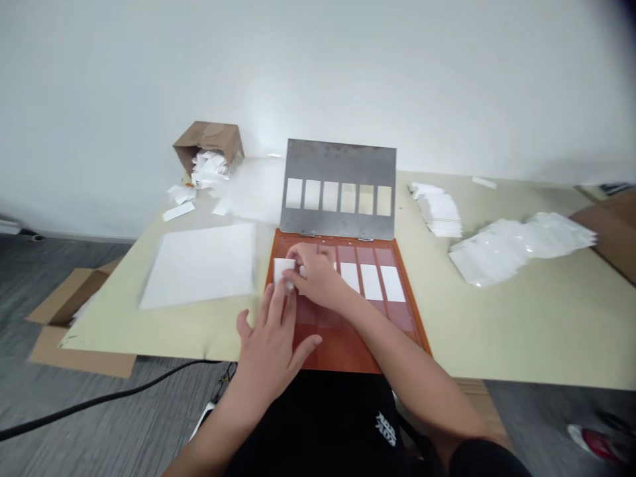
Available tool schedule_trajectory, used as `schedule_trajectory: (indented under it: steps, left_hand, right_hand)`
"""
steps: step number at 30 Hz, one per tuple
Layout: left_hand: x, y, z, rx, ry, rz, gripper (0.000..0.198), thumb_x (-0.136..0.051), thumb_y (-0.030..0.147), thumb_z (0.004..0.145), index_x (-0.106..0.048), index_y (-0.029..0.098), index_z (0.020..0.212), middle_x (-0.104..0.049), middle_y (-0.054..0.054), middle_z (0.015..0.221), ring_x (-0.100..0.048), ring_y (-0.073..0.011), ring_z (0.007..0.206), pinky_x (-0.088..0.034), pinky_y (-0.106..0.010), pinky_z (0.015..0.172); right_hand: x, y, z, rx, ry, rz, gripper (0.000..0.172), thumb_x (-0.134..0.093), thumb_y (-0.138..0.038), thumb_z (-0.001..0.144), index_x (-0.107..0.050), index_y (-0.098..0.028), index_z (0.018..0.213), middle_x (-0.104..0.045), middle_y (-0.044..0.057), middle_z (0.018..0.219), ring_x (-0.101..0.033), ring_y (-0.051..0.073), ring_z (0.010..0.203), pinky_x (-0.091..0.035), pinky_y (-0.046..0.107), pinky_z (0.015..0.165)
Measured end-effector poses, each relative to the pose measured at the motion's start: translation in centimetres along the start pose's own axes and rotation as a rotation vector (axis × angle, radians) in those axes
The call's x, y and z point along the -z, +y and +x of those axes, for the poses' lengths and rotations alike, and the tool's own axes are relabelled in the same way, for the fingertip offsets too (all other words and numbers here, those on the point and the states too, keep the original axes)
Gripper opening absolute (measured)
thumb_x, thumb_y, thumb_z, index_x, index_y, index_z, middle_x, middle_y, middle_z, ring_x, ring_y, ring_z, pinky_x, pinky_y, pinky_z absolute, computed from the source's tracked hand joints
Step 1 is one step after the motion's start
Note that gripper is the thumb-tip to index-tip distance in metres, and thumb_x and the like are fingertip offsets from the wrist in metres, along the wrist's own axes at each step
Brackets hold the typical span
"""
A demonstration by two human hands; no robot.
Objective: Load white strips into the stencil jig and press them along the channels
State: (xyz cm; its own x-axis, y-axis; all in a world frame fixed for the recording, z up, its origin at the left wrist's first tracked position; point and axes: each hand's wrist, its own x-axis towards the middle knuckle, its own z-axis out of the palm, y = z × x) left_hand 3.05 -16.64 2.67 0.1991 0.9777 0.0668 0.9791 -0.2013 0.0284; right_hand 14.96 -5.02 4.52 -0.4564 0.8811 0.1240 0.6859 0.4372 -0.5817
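An orange-framed jig (417, 331) lies at the table's front edge, with its grey metal lid (342, 162) raised behind it. Six rectangular windows show in the lid. At the jig's left end is a small white card (283, 266), its right edge pinched between thumb and finger of my right hand (320, 278). My left hand (271, 338) has its fingers spread, and the fingertips touch the lower edge of that card. Several white cards (371, 283) lie in slots to the right. My right hand and forearm partly hide the middle slots.
A white sheet stack (203, 265) lies to the left. Behind it, a tipped cardboard box (213, 134) spills white slips. On the right are a stack of white cards (441, 213) and clear-wrapped white packs (497, 248). An open carton (82, 351) and a black cable (114, 397) are below the table.
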Motion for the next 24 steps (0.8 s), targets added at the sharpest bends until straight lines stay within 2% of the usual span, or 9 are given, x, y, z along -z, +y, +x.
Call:
schedule_trajectory:
  steps: [2,4,6,9,12,14,16,20,24]
  left_hand:
    - [0.3,-0.1,-0.4,-0.032,0.075,-0.017,0.061,-0.038,0.049,0.098,-0.041,0.014,0.148,-0.028,-0.022,0.159,-0.034,-0.0396,0.142,-0.035,-0.065,0.099]
    - [0.5,-0.2,-0.7,-0.072,0.118,-0.057,0.059,-0.038,0.046,0.098,-0.041,0.016,0.149,-0.027,-0.021,0.16,-0.034,-0.04,0.142,-0.034,-0.064,0.099]
    - [0.6,-0.3,-1.0,-0.09,0.122,-0.096,0.057,-0.039,0.043,0.098,-0.039,0.018,0.15,-0.026,-0.02,0.16,-0.034,-0.0402,0.142,-0.032,-0.063,0.101]
    - [0.4,-0.3,-1.2,-0.079,0.105,-0.131,0.057,-0.039,0.042,0.098,-0.037,0.022,0.151,-0.028,-0.02,0.16,-0.035,-0.04,0.141,-0.031,-0.063,0.103]
    - [0.0,-0.2,-0.7,-0.094,0.103,-0.143,0.058,-0.038,0.044,0.099,-0.034,0.023,0.152,-0.029,-0.019,0.159,-0.035,-0.0389,0.141,-0.031,-0.062,0.103]
    - [-0.1,0.1,0.0,-0.112,0.118,-0.151,0.058,-0.036,0.047,0.099,-0.034,0.022,0.152,-0.029,-0.019,0.159,-0.035,-0.038,0.141,-0.03,-0.062,0.103]
    - [0.0,0.5,0.8,-0.117,0.133,-0.163,0.059,-0.034,0.049,0.099,-0.036,0.022,0.151,-0.03,-0.019,0.159,-0.035,-0.0374,0.141,-0.029,-0.063,0.103]
    - [0.6,0.8,2.1,-0.097,0.128,-0.191,0.059,-0.031,0.052,0.099,-0.039,0.021,0.149,-0.036,-0.019,0.156,-0.036,-0.037,0.14,-0.029,-0.063,0.104]
    - [0.6,-0.3,2.7,-0.034,0.093,-0.214,0.05,-0.036,0.047,0.099,-0.048,0.023,0.142,-0.045,-0.016,0.15,-0.042,-0.0346,0.136,-0.028,-0.062,0.106]
  right_hand:
    - [2.2,0.1,-0.6,0.03,0.051,0.047,0.017,-0.046,-0.03,0.097,-0.053,-0.024,0.111,-0.07,-0.005,0.084,-0.062,0.013,0.079,-0.034,0.036,0.098]
    - [5.3,1.4,-1.8,0.007,0.144,0.045,0.025,-0.041,-0.033,0.099,-0.053,-0.025,0.119,-0.07,-0.002,0.09,-0.062,0.013,0.077,-0.039,0.034,0.092]
    - [8.6,4.3,-3.8,-0.066,0.263,0.028,0.034,-0.037,-0.035,0.099,-0.055,-0.026,0.126,-0.07,0.001,0.089,-0.06,0.016,0.075,-0.043,0.033,0.076]
    - [12.8,10.9,-7.7,-0.293,0.413,-0.146,0.04,-0.048,-0.041,0.092,-0.06,-0.026,0.127,-0.07,0.004,0.089,-0.06,0.019,0.072,-0.04,0.038,0.077]
    - [14.5,17.8,-11.1,-0.586,0.516,-0.42,0.038,-0.055,-0.041,0.086,-0.064,-0.024,0.119,-0.071,0.006,0.088,-0.06,0.022,0.077,-0.029,0.049,0.088]
    - [14.5,21.2,-12.6,-0.655,0.521,-0.502,0.032,-0.055,-0.041,0.086,-0.067,-0.022,0.108,-0.072,0.008,0.089,-0.059,0.026,0.085,-0.024,0.051,0.088]
    - [14.1,23.2,-13.5,-0.651,0.551,-0.577,0.03,-0.053,-0.042,0.087,-0.068,-0.02,0.102,-0.071,0.013,0.099,-0.057,0.03,0.096,-0.022,0.05,0.086]
    - [13.4,23.5,-13.9,-0.618,0.691,-0.648,0.036,-0.05,-0.045,0.09,-0.069,-0.019,0.107,-0.067,0.018,0.115,-0.055,0.034,0.105,-0.023,0.049,0.084]
    - [13.3,19.6,-12.7,-0.494,0.795,-0.56,0.032,-0.052,-0.043,0.089,-0.068,-0.021,0.106,-0.068,0.013,0.112,-0.06,0.032,0.102,-0.03,0.049,0.088]
